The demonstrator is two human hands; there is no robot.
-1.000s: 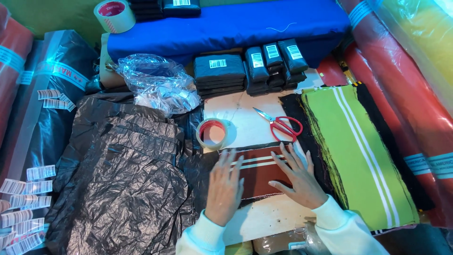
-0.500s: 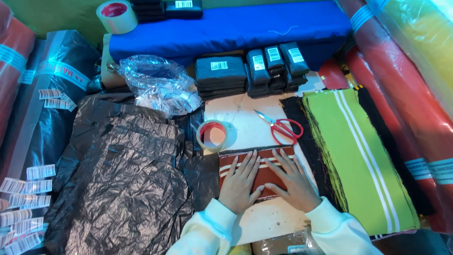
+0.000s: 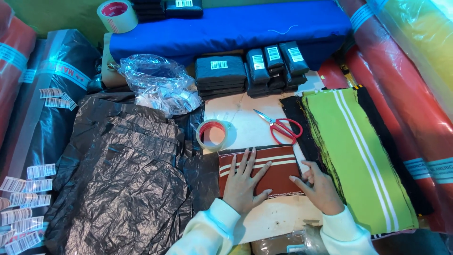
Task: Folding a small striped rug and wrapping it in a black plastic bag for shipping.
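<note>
Cloth: folded rust-brown fabric piece point(image 3: 271, 172) with white stripes, lying flat on the white board point(image 3: 245, 127) near its front edge, between the black plastic bags and the green stack.
Left hand point(image 3: 241, 182): palm down on the left half of the brown piece, fingers spread apart and pressing flat, clamped on nothing.
Right hand point(image 3: 323, 186): at the right end of the piece, fingers loosely bent at its edge; it may be pinching that edge, though the view does not show this for sure.
Progress: the piece looks already folded into a neat rectangle and smoothed; it is not yet in any bag, so as I judge it the folding is done and the packing is left.
Board, middle: red-handled scissors point(image 3: 278, 126) lie just beyond the brown piece, and a roll of clear tape point(image 3: 213, 134) stands at its far left corner.
Board, right edge: stack of lime-green striped fabric point(image 3: 356, 151) on black cloth, untouched.
Left of board: crumpled black plastic bags point(image 3: 122, 174), with a clear plastic bag point(image 3: 158, 82) beyond them.
Far edge: small black wrapped packets point(image 3: 250, 68) with white labels, stacked against a blue fabric bolt point(image 3: 226, 23); a second tape roll point(image 3: 117, 14) sits at its left end.
Sides: wrapped fabric rolls point(image 3: 406, 66) on the right.
</note>
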